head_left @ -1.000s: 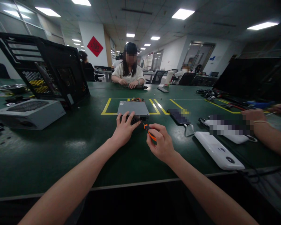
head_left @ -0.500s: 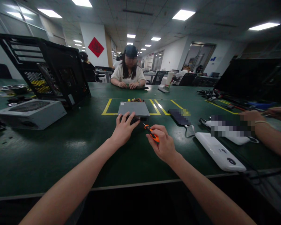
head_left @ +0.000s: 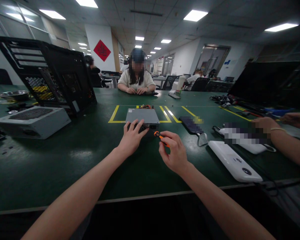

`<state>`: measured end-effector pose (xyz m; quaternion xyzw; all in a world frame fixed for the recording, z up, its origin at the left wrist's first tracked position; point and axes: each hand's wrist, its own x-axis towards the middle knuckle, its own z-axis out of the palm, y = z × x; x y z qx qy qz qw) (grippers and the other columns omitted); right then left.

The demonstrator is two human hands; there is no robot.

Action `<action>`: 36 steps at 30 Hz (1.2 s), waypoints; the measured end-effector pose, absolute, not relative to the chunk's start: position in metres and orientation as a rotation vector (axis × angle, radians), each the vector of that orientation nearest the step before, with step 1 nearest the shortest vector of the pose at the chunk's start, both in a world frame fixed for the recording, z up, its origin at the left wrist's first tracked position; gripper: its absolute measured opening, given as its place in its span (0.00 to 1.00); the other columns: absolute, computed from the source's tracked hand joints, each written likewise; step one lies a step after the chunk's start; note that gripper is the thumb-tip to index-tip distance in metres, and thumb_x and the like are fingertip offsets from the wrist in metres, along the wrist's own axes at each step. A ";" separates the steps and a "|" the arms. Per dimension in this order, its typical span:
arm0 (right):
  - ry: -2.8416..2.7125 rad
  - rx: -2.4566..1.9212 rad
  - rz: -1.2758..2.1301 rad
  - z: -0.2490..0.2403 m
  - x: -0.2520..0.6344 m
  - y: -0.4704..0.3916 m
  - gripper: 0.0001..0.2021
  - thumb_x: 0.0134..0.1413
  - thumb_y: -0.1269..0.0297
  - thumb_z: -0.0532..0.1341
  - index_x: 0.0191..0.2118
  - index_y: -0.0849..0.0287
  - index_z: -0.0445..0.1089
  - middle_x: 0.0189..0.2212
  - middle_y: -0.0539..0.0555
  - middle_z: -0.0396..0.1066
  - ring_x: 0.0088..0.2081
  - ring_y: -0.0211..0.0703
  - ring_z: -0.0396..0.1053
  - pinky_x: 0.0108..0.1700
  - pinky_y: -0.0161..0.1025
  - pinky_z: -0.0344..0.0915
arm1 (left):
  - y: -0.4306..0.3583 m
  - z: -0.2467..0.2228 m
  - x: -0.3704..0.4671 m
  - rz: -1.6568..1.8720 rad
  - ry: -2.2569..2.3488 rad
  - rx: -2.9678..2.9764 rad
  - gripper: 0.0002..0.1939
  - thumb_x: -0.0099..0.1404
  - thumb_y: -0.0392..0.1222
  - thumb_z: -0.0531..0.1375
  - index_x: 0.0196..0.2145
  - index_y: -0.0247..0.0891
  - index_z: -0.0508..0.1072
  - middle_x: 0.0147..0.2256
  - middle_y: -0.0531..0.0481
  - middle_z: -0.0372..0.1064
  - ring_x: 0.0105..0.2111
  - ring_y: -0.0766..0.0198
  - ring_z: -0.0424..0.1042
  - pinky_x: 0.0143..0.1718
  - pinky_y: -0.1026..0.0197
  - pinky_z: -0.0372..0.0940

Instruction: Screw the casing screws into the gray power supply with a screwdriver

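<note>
A grey metal power supply unit [head_left: 142, 115] lies flat on the green table in front of me, its cables bunched at the far side. My left hand [head_left: 132, 136] rests on its near edge with fingers spread over the top and the thumb at the near face. In my right hand [head_left: 173, 150] is an orange-and-black screwdriver [head_left: 162, 137], gripped between thumb and fingers. Its shaft points left and away, towards the near face of the unit. Whether the tip touches a screw is too small to make out.
At left stand an open black computer case [head_left: 65, 76] and a second power supply [head_left: 37, 121]. On the right lie a dark phone [head_left: 191, 124] and a white power bank [head_left: 232, 161]. Another person's hand [head_left: 265, 126] works at far right; a person [head_left: 137, 78] sits opposite.
My right fingers have shifted on the screwdriver handle, covering more of it, and the thumb has moved slightly. My left hand and the power supply stay put.
</note>
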<state>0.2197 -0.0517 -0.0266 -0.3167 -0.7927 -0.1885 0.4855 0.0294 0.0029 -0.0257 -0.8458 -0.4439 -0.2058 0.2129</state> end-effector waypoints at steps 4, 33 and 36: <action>-1.959 -0.811 -0.520 -0.026 0.220 -0.052 0.14 0.52 0.74 0.57 0.43 0.53 0.59 0.42 0.56 0.63 0.42 0.45 0.63 0.41 0.45 0.67 | 0.003 -0.026 0.029 -0.579 -1.230 -2.349 0.24 0.61 0.30 0.52 0.53 0.47 0.65 0.61 0.43 0.50 0.59 0.47 0.49 0.55 0.39 0.46; -1.927 -0.764 -0.503 -0.026 0.219 -0.051 0.19 0.51 0.77 0.55 0.49 0.55 0.56 0.45 0.59 0.60 0.47 0.46 0.63 0.42 0.46 0.69 | 0.002 -0.025 0.029 -0.593 -1.231 -2.359 0.26 0.60 0.28 0.51 0.54 0.48 0.65 0.61 0.43 0.50 0.59 0.48 0.48 0.55 0.39 0.46; -1.938 -0.791 -0.541 -0.027 0.219 -0.051 0.17 0.51 0.75 0.56 0.47 0.55 0.58 0.43 0.58 0.61 0.45 0.46 0.63 0.42 0.46 0.69 | 0.002 -0.025 0.029 -0.571 -1.227 -2.348 0.26 0.60 0.29 0.51 0.54 0.47 0.64 0.61 0.43 0.49 0.59 0.47 0.48 0.55 0.39 0.46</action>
